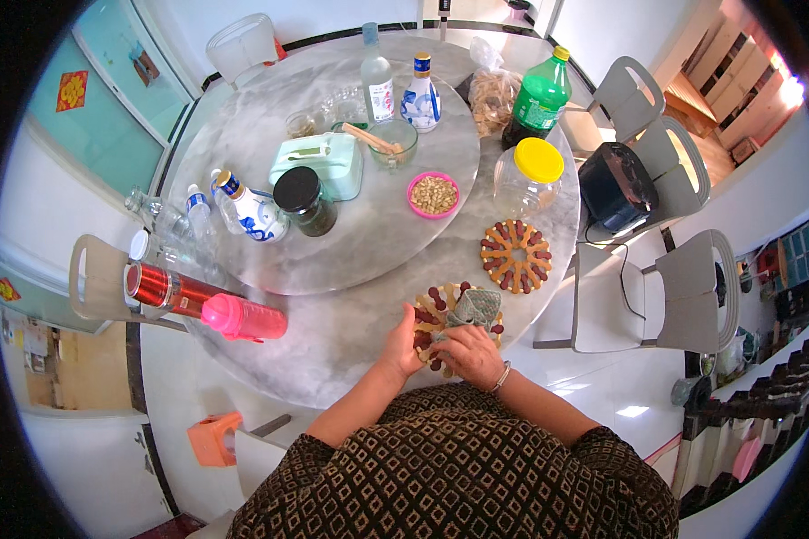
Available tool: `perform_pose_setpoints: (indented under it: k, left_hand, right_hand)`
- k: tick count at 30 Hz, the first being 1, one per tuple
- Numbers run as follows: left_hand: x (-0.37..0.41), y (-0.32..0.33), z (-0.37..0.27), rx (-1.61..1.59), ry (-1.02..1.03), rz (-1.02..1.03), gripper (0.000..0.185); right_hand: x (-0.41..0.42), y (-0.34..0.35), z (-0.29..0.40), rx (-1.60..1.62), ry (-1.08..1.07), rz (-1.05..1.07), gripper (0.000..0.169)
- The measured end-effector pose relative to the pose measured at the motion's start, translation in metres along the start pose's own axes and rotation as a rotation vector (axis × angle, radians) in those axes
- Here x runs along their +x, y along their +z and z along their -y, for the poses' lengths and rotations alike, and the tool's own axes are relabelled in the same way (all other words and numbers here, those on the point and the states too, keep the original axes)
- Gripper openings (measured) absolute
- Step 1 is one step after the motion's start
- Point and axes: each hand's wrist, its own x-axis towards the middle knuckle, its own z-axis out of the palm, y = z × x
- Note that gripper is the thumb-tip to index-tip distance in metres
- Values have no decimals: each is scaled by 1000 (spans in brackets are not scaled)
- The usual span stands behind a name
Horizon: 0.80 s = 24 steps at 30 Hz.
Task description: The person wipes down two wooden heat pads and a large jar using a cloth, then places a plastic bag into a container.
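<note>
Before me, at the edge of a round marble table, my left hand (404, 340) grips the left rim of a round wooden trivet (438, 310) made of dark red and pale pieces. My right hand (470, 352) holds a grey-green cloth (477, 308) bunched against the trivet's face; its fingertips are partly hidden in the cloth. A second, similar trivet (516, 256) in orange-brown and dark red lies flat on the table, up and to the right. Above it stands a clear plastic jar with a yellow lid (538, 160).
A marble turntable (350, 263) carries a pink bowl of seeds (434, 195), a black-lidded jar (305, 202), a mint-green box (320, 165) and bottles. A pink bottle (246, 318) and red thermos (175, 290) lie at the left. A green soda bottle (541, 94) stands upper right. Grey chairs (687, 290) surround the table.
</note>
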Motion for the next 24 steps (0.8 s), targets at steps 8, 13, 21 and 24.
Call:
perform_pose_setpoints:
  k: [8,13,21,24]
  left_hand:
    - [21,-41,-24,187,90,-170,35]
    - [38,-39,-30,442,206,-442,28]
    - [0,-23,-60,1716,727,-795,30]
    - [-5,4,-40,2224,1122,-592,40]
  right_hand:
    - [-15,-16,-90,-63,865,-86,33]
    - [-5,-26,-122,-391,605,-36,54]
    - [-22,-6,-54,-251,672,277,54]
    - [-19,-14,-42,-69,602,235,47]
